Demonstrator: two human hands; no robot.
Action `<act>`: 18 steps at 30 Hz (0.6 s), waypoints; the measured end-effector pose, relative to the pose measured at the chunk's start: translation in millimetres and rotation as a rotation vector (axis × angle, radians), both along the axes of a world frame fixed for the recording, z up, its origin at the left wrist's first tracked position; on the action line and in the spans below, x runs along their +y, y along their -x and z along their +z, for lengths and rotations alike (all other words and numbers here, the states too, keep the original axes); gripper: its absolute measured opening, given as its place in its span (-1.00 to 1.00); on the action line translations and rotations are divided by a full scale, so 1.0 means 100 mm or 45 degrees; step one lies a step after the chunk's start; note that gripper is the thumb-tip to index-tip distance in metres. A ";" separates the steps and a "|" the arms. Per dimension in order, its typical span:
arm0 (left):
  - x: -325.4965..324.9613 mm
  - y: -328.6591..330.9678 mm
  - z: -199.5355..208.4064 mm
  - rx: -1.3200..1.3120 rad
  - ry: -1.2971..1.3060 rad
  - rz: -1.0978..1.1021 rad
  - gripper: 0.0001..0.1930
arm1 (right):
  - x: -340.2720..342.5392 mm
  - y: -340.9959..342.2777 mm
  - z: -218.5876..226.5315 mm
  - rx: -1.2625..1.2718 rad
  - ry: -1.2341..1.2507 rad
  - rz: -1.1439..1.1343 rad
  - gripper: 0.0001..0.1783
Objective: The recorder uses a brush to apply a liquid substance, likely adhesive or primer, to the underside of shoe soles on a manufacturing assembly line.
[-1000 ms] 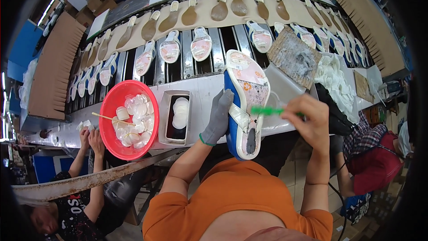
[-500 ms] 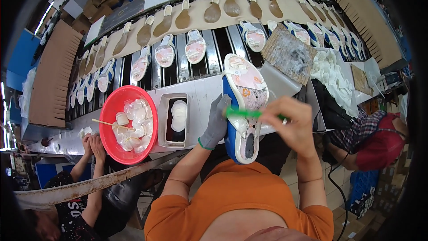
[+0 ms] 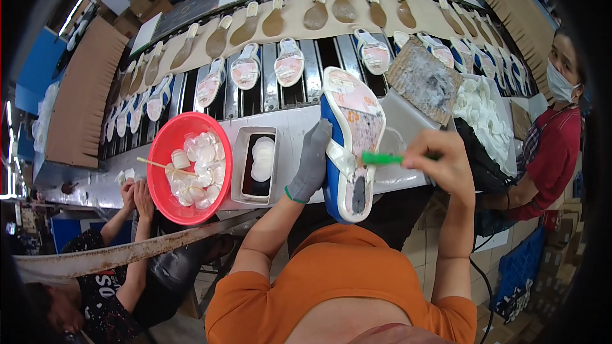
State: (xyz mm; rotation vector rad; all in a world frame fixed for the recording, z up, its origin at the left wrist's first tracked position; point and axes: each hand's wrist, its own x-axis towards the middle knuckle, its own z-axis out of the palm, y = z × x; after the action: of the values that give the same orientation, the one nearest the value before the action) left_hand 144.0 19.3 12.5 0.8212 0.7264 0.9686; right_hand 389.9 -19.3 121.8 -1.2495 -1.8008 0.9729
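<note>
My left hand (image 3: pixel 311 160), in a grey glove, grips the side of a sandal (image 3: pixel 358 111) mounted on a blue last. The sandal is held sole up, its white-edged underside showing pinkish lining, and a white strap folds over the narrow part. Bare, my right hand (image 3: pixel 441 158) pinches a green brush (image 3: pixel 382 159). The brush's tip lies against the underside near that strap; its bristles are hard to make out.
To the left stand a red basin (image 3: pixel 155 153) of round white pads with a stick and a box (image 3: pixel 238 169) of white discs. Sandals (image 3: pixel 289 64) and brown soles (image 3: pixel 273 24) line the conveyor beyond. A stained board (image 3: pixel 408 73) lies right. Co-workers sit left and stand right.
My right hand has moved right, drawing the brush from the sandal's left edge toward its right side. The co-worker on the right has risen from a bent posture. The view has shifted slightly.
</note>
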 end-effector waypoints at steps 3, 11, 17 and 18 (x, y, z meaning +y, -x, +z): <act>0.05 0.02 0.02 -0.005 0.003 0.078 -0.31 | -0.15 0.03 -0.03 0.040 0.009 0.170 -0.87; 0.08 -0.10 0.16 0.082 -0.073 0.267 -0.43 | -0.16 0.12 -0.03 -0.257 -0.204 -0.126 -0.82; 0.16 -0.12 0.14 0.151 -0.135 0.190 -0.39 | -0.10 0.04 0.00 -0.206 -0.148 -0.039 -0.82; 0.19 -0.13 0.12 0.225 -0.130 0.152 -0.36 | -0.06 0.03 -0.01 -0.211 -0.166 -0.149 -0.82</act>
State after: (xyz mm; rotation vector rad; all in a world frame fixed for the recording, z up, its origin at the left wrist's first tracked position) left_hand 156.6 37.9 24.3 0.9701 0.8912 1.0555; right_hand 386.5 -25.4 120.5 -1.3699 -1.8613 0.6934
